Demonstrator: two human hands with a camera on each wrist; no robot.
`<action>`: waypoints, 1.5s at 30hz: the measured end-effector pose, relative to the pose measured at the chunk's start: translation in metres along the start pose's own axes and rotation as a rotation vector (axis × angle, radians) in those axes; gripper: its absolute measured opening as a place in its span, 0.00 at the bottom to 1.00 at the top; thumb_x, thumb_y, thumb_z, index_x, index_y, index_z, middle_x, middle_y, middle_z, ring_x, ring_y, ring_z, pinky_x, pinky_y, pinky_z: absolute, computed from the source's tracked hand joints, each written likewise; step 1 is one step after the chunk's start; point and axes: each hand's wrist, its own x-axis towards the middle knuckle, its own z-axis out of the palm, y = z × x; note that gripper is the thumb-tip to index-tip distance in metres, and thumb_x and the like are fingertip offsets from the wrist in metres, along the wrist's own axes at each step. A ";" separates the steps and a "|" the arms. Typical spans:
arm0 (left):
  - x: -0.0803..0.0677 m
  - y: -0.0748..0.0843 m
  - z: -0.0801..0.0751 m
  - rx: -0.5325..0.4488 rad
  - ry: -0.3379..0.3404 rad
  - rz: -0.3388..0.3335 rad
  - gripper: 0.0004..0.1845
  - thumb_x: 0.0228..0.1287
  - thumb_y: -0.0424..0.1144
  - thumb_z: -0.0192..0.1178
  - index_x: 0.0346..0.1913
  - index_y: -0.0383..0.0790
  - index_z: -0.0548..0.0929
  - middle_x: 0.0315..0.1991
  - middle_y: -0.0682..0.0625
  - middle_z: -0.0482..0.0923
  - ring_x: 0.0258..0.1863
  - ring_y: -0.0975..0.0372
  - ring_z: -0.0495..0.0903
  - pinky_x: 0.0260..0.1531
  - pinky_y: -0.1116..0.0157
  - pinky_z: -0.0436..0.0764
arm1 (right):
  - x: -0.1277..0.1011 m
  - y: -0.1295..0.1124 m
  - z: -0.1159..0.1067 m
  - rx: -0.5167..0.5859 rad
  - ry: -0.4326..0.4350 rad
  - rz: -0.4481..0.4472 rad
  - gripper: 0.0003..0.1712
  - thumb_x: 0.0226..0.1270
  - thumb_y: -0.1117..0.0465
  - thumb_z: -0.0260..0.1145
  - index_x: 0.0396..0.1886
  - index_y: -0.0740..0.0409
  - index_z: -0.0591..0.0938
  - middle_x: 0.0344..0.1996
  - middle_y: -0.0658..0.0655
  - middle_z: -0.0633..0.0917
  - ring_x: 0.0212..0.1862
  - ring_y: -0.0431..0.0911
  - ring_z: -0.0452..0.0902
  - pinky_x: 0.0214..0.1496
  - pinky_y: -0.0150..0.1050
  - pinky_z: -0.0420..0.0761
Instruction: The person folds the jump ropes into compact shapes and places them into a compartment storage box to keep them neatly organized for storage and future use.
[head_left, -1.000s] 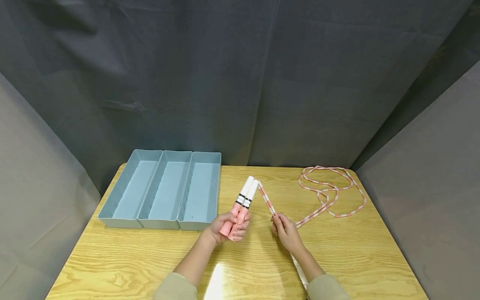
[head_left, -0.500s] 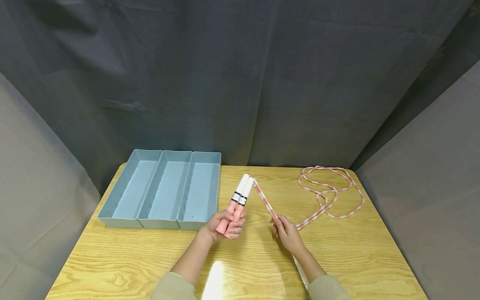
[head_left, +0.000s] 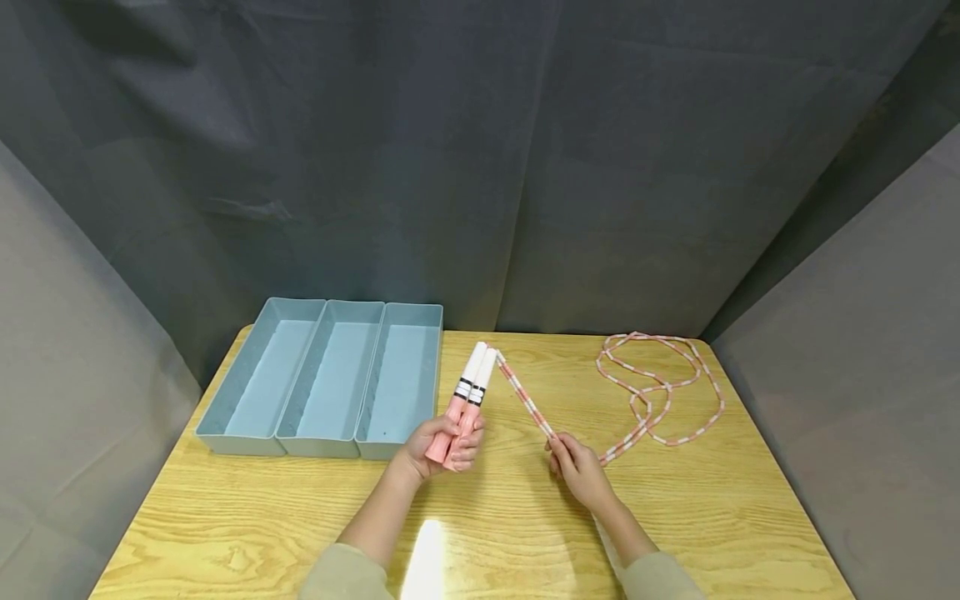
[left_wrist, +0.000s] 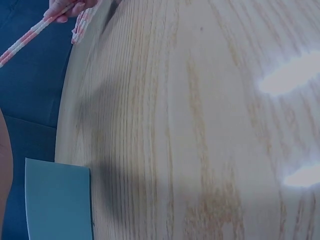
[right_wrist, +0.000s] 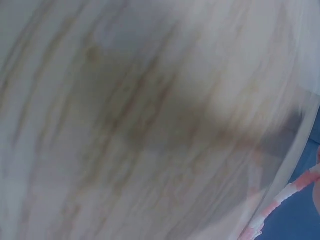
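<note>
Two pink-and-white jump rope handles [head_left: 467,392] lie side by side in the grip of my left hand [head_left: 442,444], their white ends tilted up and away. From those ends the beaded pink-and-white jump rope [head_left: 525,398] runs down as a doubled strand to my right hand [head_left: 577,468], which pinches it between thumb and fingers. Beyond that hand the rope trails to loose loops on the table's right side. In the left wrist view the doubled rope [left_wrist: 27,37] shows at upper left; in the right wrist view a stretch of rope [right_wrist: 280,200] crosses the lower right corner.
A pale blue bin with three long compartments [head_left: 318,447] stands on the wooden table [head_left: 262,525], left of my left hand. A dark curtain [head_left: 480,167] hangs behind the table, with grey panels [head_left: 862,367] at both sides.
My left hand has moved left and slightly away with the handles, lengthening the doubled strand between the hands. The right hand has barely moved; the loops on the table have shifted slightly left.
</note>
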 end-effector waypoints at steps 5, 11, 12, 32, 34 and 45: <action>0.000 0.000 0.000 0.009 0.019 -0.001 0.10 0.55 0.36 0.43 0.41 0.43 0.62 0.22 0.56 0.56 0.17 0.66 0.53 0.19 0.77 0.64 | 0.000 0.014 0.001 -0.090 0.013 -0.045 0.09 0.68 0.71 0.50 0.28 0.63 0.75 0.12 0.50 0.70 0.14 0.31 0.57 0.12 0.27 0.62; 0.000 0.002 0.001 0.015 0.037 -0.006 0.10 0.55 0.35 0.41 0.41 0.43 0.62 0.22 0.55 0.56 0.18 0.66 0.54 0.21 0.76 0.65 | 0.003 0.004 -0.007 -0.279 -0.006 -0.030 0.10 0.68 0.66 0.54 0.26 0.58 0.77 0.12 0.43 0.69 0.14 0.29 0.54 0.13 0.27 0.61; 0.000 0.002 0.001 0.016 0.039 -0.007 0.10 0.55 0.35 0.41 0.41 0.43 0.62 0.22 0.55 0.56 0.18 0.67 0.54 0.21 0.76 0.65 | 0.004 0.001 -0.009 -0.303 -0.028 -0.013 0.11 0.68 0.65 0.54 0.26 0.58 0.77 0.12 0.44 0.69 0.13 0.30 0.54 0.13 0.28 0.61; -0.003 0.006 0.002 0.069 0.138 -0.052 0.13 0.54 0.31 0.33 0.41 0.43 0.64 0.23 0.56 0.61 0.19 0.66 0.57 0.22 0.75 0.63 | 0.032 -0.060 -0.036 -0.561 -0.414 0.010 0.17 0.71 0.56 0.50 0.21 0.53 0.73 0.14 0.43 0.68 0.15 0.33 0.58 0.18 0.29 0.62; -0.004 0.006 0.002 0.078 0.143 -0.058 0.13 0.54 0.31 0.32 0.41 0.43 0.64 0.23 0.56 0.63 0.19 0.67 0.59 0.22 0.75 0.63 | 0.034 -0.065 -0.037 -0.570 -0.435 0.014 0.16 0.71 0.56 0.50 0.21 0.52 0.74 0.14 0.42 0.69 0.15 0.33 0.59 0.19 0.29 0.63; -0.004 0.006 0.001 0.094 0.191 -0.104 0.13 0.54 0.30 0.31 0.40 0.42 0.64 0.24 0.54 0.61 0.20 0.67 0.63 0.23 0.74 0.64 | 0.041 -0.085 -0.041 -0.562 -0.522 -0.012 0.17 0.71 0.57 0.50 0.20 0.51 0.72 0.13 0.43 0.67 0.15 0.33 0.56 0.18 0.28 0.62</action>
